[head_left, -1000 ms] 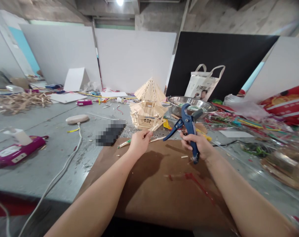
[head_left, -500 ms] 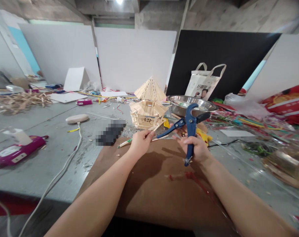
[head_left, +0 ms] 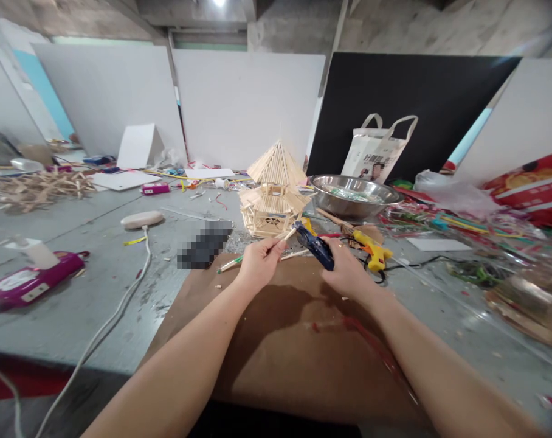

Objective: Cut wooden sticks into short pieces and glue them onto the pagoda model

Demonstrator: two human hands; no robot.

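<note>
From the head camera we see both our forearms reaching over a brown sheet (head_left: 276, 340) on the grey counter (head_left: 75, 292). Our left hand (head_left: 258, 263) has its fingers pinching a thin wooden stick (head_left: 289, 233), which points up toward a stick-built pagoda model (head_left: 273, 191) just behind. Our right hand (head_left: 344, 271) has its fingers wrapped around a blue cutter (head_left: 315, 245), whose tip meets the stick. A yellow glue gun (head_left: 371, 250) lies just right; a steel bowl (head_left: 353, 196) sits behind it.

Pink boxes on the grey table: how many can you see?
2. One pink box lies near the table's left front edge with a white piece on top; a smaller pink box lies farther back, left of the stick pagoda model. Clutter may hide others.
</note>
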